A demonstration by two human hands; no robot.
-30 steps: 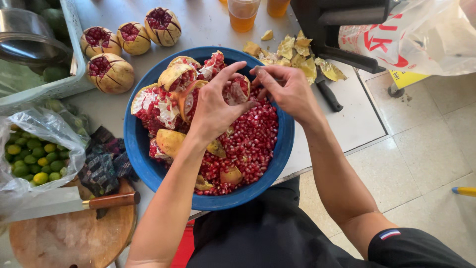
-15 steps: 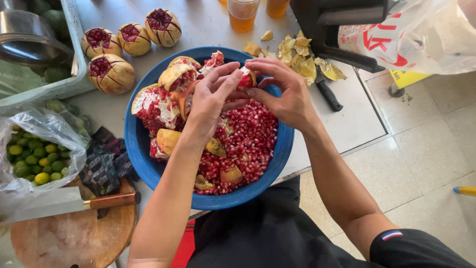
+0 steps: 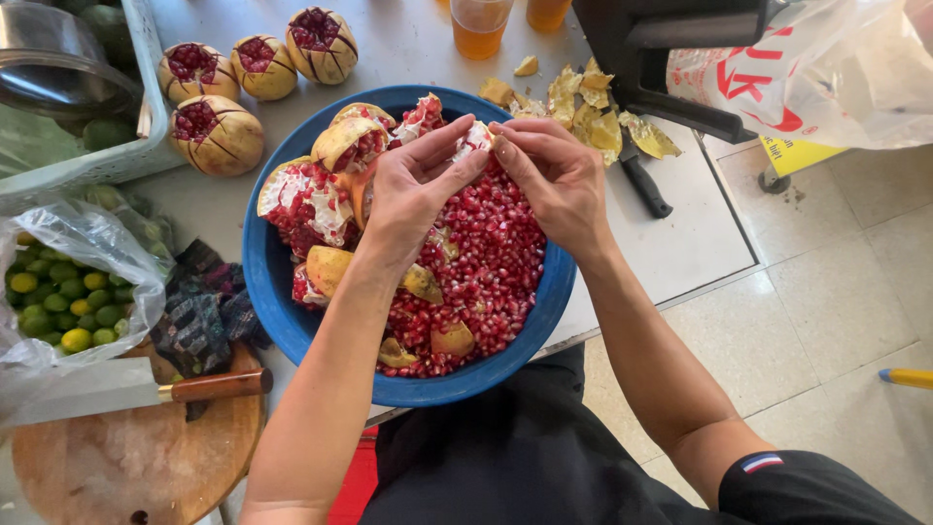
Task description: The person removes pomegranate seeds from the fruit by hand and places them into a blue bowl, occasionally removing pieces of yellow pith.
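Observation:
A blue bowl [image 3: 268, 282] on the counter holds a heap of red pomegranate seeds [image 3: 491, 262] and several broken pomegranate pieces [image 3: 316, 190]. My left hand [image 3: 413, 190] and my right hand [image 3: 554, 175] meet over the far side of the bowl. Both grip one small pomegranate piece [image 3: 474, 139] with white pith, held between their fingertips above the seeds.
Three scored pomegranates [image 3: 258, 68] and a fourth lie beyond the bowl. Peel scraps [image 3: 593, 107] sit beside a black press [image 3: 671, 49]. A cleaver [image 3: 117, 394] rests on a round wooden board [image 3: 146, 462]. A bag of small limes [image 3: 58, 292] and a dark cloth [image 3: 199, 306] lie left.
Both hands have moved toward the far rim of the bowl, and the pomegranate piece has turned so that its white pith shows between the fingertips.

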